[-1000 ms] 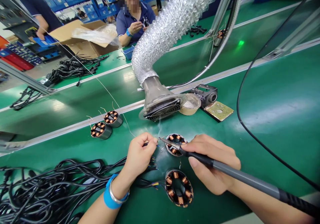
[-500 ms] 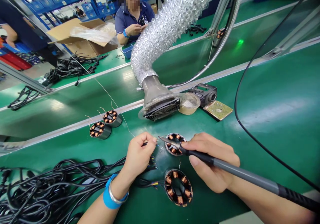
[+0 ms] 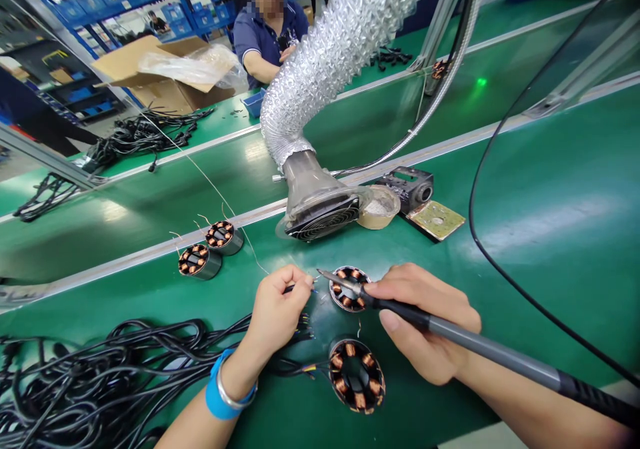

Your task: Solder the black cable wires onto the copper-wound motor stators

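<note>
My left hand, with a blue band at the wrist, pinches a black cable and a thin solder wire near their ends. My right hand grips a soldering iron; its metal tip points left, close to my left fingertips. Under the iron's tip section lies a copper-wound stator. A second stator rests nearer to me, below the first. Black cables with coloured wire ends spread to the left, partly under my left forearm.
A silver duct ends in a fan hood above the bench. Beside it are a bowl, an iron holder and a yellowish pad. Two more stators stand back left. A person sits across.
The iron's tip has risen slightly away from my left fingertips. Across the bench, the seated person's arm has shifted, and the person at far left has moved further left.
</note>
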Available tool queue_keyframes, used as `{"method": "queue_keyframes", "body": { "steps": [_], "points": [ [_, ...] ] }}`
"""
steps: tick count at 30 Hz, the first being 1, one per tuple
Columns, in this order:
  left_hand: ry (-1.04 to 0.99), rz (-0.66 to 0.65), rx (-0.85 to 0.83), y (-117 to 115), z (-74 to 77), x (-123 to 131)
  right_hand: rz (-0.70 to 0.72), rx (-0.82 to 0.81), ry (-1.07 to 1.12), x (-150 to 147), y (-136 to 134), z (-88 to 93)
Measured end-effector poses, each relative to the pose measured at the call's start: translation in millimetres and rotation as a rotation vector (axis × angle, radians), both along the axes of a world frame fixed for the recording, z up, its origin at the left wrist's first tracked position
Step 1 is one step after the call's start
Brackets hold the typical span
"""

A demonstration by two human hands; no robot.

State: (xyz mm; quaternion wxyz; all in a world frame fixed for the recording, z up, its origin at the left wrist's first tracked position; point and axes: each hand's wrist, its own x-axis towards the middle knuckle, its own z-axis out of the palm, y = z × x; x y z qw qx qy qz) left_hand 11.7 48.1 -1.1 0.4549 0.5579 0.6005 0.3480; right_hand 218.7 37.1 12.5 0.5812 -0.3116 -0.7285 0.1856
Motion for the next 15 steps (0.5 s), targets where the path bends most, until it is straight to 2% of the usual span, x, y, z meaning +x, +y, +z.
{"method": "queue_keyframes", "body": {
  "steps": [7,11,15],
  "points": [
    [-0.011,-0.034,-0.011,-2,1.0,-1,0.035,0.030,-0.015,4,1,-1.9],
    [-0.031,-0.146,-0.038,-2,2.5,-4,0.141,0.065,-0.066,0,10,-4.0],
    [-0.060,-0.295,-0.029,-3,3.1,-8,0.140,0.045,-0.214,-12,20,-8.4]
  ]
}}
